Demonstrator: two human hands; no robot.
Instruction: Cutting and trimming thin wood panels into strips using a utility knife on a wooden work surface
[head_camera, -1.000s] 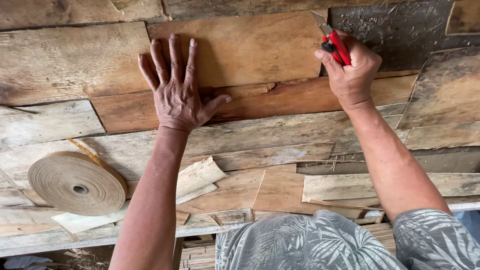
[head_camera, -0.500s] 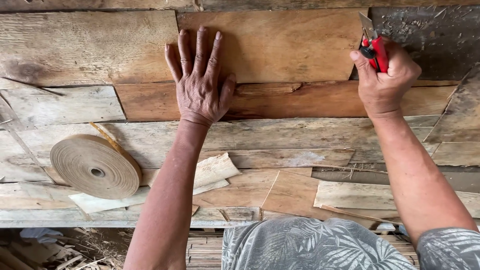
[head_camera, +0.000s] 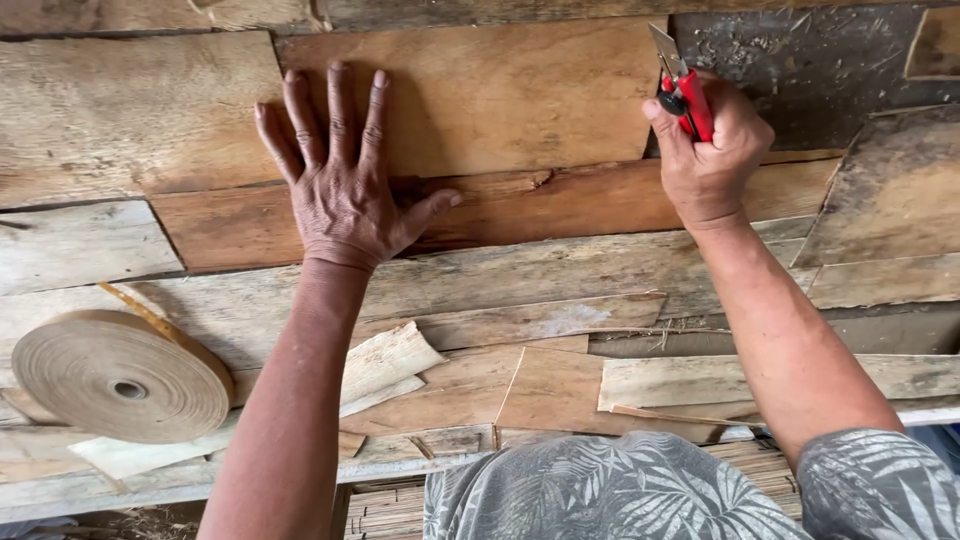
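Note:
My left hand (head_camera: 345, 185) lies flat with fingers spread on a brown sheet of wood veneer (head_camera: 500, 95), pressing its lower left part down on the bench. My right hand (head_camera: 710, 160) is closed around a red utility knife (head_camera: 683, 88) with its blade pointing up at the sheet's right edge. A darker reddish veneer strip (head_camera: 560, 205) lies just below the sheet, under my left palm and thumb.
A roll of tan paper tape (head_camera: 115, 375) sits at the lower left. Loose pale veneer scraps (head_camera: 560, 385) overlap along the bench's near edge. A dark, dirty patch of bench (head_camera: 800, 60) shows at the upper right. Weathered planks (head_camera: 120, 110) lie at the left.
The view has shifted so both hands sit a little to the left in frame. My left hand stays flat on the sheet; my right hand keeps the knife at the sheet's right edge.

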